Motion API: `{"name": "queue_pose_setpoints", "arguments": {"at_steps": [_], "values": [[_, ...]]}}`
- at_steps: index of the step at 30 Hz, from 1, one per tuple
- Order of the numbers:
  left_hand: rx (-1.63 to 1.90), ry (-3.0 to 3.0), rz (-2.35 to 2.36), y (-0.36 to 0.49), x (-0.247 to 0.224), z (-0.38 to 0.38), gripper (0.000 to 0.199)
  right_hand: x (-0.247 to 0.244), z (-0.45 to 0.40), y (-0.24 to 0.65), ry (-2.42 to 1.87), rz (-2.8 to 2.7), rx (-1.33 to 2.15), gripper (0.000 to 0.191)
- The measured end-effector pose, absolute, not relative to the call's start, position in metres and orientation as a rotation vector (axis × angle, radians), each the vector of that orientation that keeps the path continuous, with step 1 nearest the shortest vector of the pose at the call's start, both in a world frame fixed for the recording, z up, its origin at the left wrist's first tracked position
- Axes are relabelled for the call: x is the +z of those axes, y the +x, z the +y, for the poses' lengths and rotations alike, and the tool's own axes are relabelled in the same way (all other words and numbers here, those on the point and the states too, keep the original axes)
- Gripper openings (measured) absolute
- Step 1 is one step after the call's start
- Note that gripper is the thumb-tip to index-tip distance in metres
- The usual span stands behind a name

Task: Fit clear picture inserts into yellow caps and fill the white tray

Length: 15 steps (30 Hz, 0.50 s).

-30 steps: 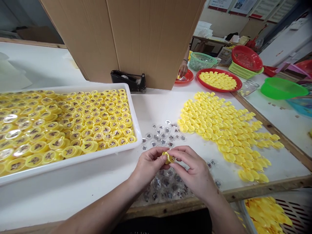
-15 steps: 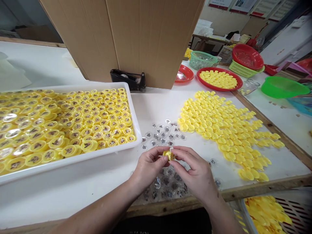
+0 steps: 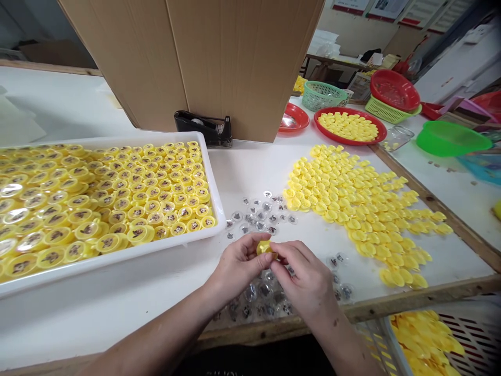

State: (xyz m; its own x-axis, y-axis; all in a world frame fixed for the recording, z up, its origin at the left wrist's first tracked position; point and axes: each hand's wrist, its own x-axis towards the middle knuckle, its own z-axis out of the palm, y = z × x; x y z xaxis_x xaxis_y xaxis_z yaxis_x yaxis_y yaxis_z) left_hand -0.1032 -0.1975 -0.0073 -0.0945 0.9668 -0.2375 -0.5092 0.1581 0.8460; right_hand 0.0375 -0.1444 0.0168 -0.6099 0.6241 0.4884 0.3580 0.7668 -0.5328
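Over the front of the white table, my left hand [image 3: 240,263] pinches a small yellow piece [image 3: 264,247] between thumb and fingers. My right hand [image 3: 303,274] closes its thumb and fingertips on the right edge of the same piece. Clear round discs with dark pictures [image 3: 266,290] lie under and around both hands. On the left, a white tray [image 3: 219,209] holds rows of yellow round pieces with pictures on top. To the right spreads a large group of plain yellow pieces [image 3: 352,203].
A cardboard box [image 3: 203,62] stands behind a black tape dispenser [image 3: 203,128]. Further right are a red plate [image 3: 381,137] of yellow pieces, a green basket [image 3: 323,96] and a bright green bowl [image 3: 452,140]. A crate [image 3: 479,334] sits below the table's wooden edge.
My right hand has turned slightly, and its fingers have drawn closer together at the yellow piece. More discs show to the right of it. The whole view has shifted a little.
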Motion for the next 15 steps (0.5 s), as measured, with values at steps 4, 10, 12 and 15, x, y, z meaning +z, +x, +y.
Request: {"name": "queue_pose_setpoints", "arguments": {"at_steps": [4,10,12,15], "values": [[1.362,0.600,0.978,-0.104,-0.005,-0.197,0.041,0.016,-0.137,0.044,-0.855,-2.147,0.959,0.021],[1.378,0.784,1.065,-0.101,-0.009,-0.199,0.031,0.007,-0.131,0.050,-1.006,-1.933,1.493,0.018],[1.386,0.818,1.112,-0.100,-0.010,-0.200,0.028,0.004,-0.134,0.050,-1.041,-1.920,1.505,0.017],[1.341,0.879,1.260,-0.097,-0.012,-0.200,0.023,-0.002,-0.139,0.050,-1.101,-1.902,1.437,0.020]]}}
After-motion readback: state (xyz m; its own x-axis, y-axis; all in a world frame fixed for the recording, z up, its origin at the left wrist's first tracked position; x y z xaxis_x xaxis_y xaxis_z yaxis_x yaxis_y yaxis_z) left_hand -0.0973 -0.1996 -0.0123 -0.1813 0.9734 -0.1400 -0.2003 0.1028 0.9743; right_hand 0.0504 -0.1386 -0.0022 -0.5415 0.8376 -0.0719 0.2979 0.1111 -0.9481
